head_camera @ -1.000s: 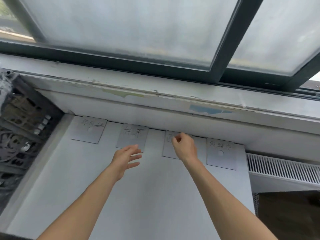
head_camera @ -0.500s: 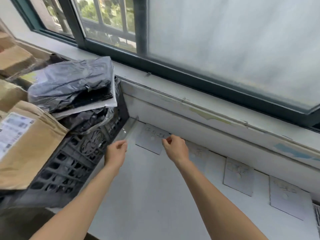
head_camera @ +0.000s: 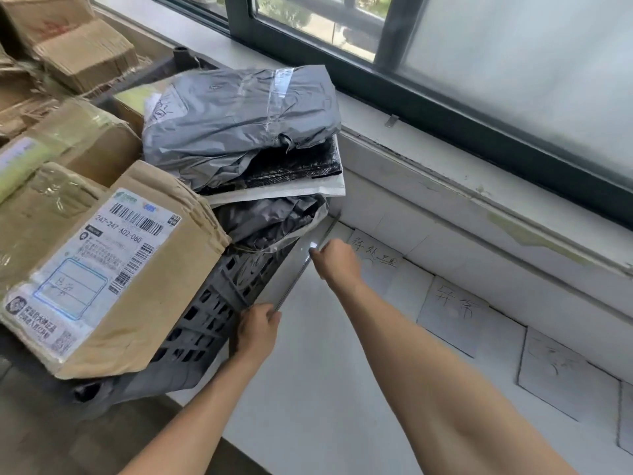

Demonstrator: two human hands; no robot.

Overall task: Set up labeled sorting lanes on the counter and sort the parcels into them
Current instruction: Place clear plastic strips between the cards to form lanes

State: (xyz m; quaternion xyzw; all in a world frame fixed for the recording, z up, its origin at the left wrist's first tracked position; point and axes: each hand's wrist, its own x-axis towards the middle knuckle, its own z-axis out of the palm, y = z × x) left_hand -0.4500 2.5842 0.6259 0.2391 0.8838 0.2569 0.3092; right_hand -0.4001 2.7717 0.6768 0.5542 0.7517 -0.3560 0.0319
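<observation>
Both hands had swung left off the cards (head_camera: 375,257) toward the parcels (head_camera: 239,132), left hand (head_camera: 257,329) curled at the counter edge (head_camera: 294,282), right hand (head_camera: 337,260) pinched shut, lanes seemingly labelled, first pickup next.

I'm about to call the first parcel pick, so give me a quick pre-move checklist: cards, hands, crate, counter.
1. Label cards laid along the wall: ok. The first card, second card and third card lie flat in a row; a fourth is cut off at the frame edge.
2. Writing legible: cannot tell for the third card, faint.
3. Left hand free: not ok, it grips the counter's metal edge strip.
4. Right hand free: cannot tell, its fingers are pinched at the same strip.
5. Parcels reachable: ok, the grey poly bag tops the black crate beside the counter.
6. Lane space in front of cards: ok, bare counter.
</observation>
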